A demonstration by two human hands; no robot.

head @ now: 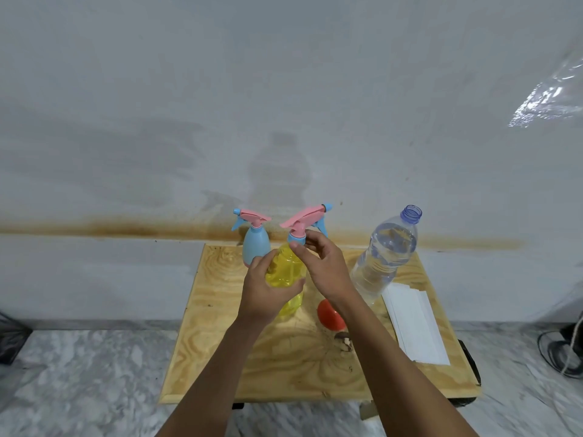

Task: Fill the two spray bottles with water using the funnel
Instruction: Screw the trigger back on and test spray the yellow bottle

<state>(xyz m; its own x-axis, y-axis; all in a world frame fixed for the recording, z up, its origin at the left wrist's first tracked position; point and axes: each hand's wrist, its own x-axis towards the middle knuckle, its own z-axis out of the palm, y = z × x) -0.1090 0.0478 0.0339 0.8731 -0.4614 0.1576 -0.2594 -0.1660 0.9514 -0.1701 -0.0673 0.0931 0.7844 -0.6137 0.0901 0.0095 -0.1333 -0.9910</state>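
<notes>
Two hands meet at the yellow bottle [285, 272], upright mid-tabletop [220, 357]. Left hand [268, 290] wraps its body; right hand [321, 260] pinches the collar [296, 237] directly above, on the bottle's vertical axis, probably to unscrew the sprayer. Right of it: funnel [331, 315], then water bottle [383, 257], uncapped. Behind-left: blue bottle [256, 246], capped.

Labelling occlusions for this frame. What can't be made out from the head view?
- Orange funnel-like object: the right forearm covers part of it, so its shape is unclear.
- Yellow translucent spray bottle: the left hand wraps its body, hiding any water level.
- Its blue screw collar: fingers of the right hand pinch it; tightening or loosening cannot be told.
- Blue opaque spray bottle: contents invisible, base hidden behind the left hand.
- Small brown object: too small to identify.
</notes>
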